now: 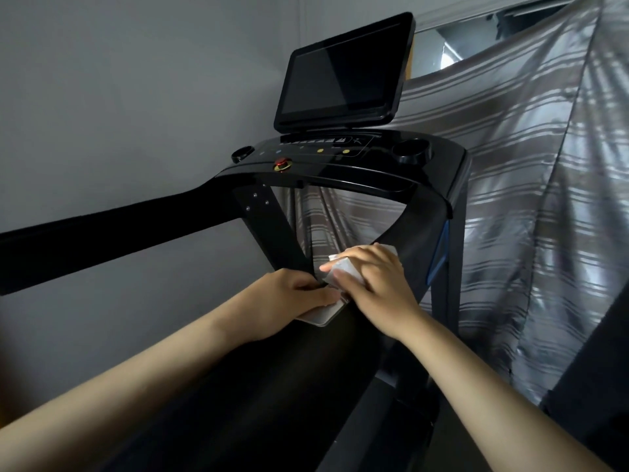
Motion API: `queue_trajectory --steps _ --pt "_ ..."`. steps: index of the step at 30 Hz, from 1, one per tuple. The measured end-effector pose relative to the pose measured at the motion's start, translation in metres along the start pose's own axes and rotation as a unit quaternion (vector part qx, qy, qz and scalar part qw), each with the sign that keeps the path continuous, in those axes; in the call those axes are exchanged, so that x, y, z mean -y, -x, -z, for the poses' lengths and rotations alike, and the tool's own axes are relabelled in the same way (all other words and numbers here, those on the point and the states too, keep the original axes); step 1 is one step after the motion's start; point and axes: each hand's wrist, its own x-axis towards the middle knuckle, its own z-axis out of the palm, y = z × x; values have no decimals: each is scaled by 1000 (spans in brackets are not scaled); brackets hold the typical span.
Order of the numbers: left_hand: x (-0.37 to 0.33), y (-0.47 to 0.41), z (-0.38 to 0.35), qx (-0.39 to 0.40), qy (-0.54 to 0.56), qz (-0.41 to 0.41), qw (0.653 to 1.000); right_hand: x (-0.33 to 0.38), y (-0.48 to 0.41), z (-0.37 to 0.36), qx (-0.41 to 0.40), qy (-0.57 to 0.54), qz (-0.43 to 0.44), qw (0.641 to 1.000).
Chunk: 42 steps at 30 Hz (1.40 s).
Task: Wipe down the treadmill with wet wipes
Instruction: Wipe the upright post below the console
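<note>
The right hand (374, 284) pinches the wipe (345, 269), directly above the pack (323, 315) clamped by the left hand (289, 298); the treadmill rail (418, 233) lies just beyond the right fingertips.

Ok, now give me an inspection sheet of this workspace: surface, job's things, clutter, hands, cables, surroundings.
Surface: glossy black treadmill console with a red knob; dark screen tilted above it.
Job's things: white wipes pack and wet wipe, both in the hands, in front of the treadmill's uprights.
Clutter: nothing seen.
Hands: left hand grips the wipes pack; right hand holds the wet wipe just above the pack.
Cables: nothing seen.
Surroundings: grey wall on the left, striped curtain behind and to the right.
</note>
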Motion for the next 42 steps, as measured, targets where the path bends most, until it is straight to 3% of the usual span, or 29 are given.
queue_trajectory --steps 28,34,38,42 --pt "4 -3 4 24 39 -16 999 31 6 6 61 13 -47 997" --pt "-4 10 3 6 76 -7 997 41 15 4 43 -38 -73 996" --pt "-10 13 6 25 33 7 999 42 24 -8 -11 -81 -69 994" --pt "-28 10 0 44 -127 31 990 33 24 -10 -14 -72 -13 997"
